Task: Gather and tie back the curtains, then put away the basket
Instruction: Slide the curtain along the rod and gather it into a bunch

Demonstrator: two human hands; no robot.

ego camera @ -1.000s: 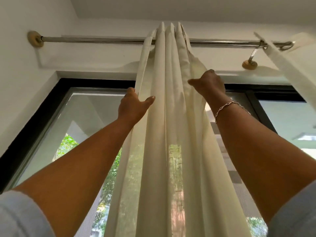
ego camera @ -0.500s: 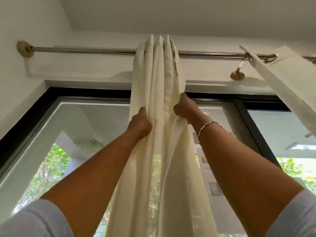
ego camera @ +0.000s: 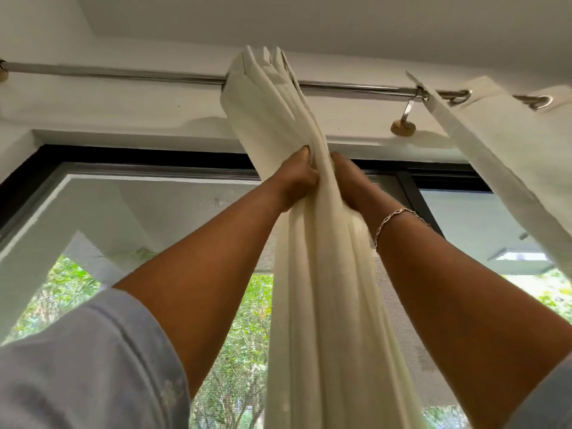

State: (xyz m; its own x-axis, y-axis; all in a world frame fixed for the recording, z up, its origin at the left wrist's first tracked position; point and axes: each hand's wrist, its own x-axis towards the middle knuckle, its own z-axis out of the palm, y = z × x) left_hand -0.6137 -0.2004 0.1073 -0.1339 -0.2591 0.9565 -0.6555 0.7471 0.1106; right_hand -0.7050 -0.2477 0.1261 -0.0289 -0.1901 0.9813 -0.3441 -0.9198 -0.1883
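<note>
Both hands have closed in from either side since a second ago, squeezing the spread pleats into one narrow bundle, and the view has tipped so the curtain rod (ego camera: 123,74) now slants across the top. The left hand (ego camera: 297,181) grips the cream curtain (ego camera: 322,305) with its fingers curled into the folds. The right hand (ego camera: 349,184), with a chain bracelet (ego camera: 399,216) at its wrist, clasps the opposite side, though cloth hides most of its fingers. The two hands almost touch, with only the gathered fabric between them. This looks like the gathering step, with tying not yet begun. Next, the bundle must probably be kept pinched in one hand while the other finds a tie, and no tie or basket is in view. The curtain hangs from the rod in front of the black-framed window (ego camera: 185,156), its pleated head fanned out above the hands. Its long axis runs top to bottom, leaning slightly left towards the rod, and the lower end falls out of the picture. A second curtain (ego camera: 510,156) hangs on rings at the right, well apart and not yet gathered.
</note>
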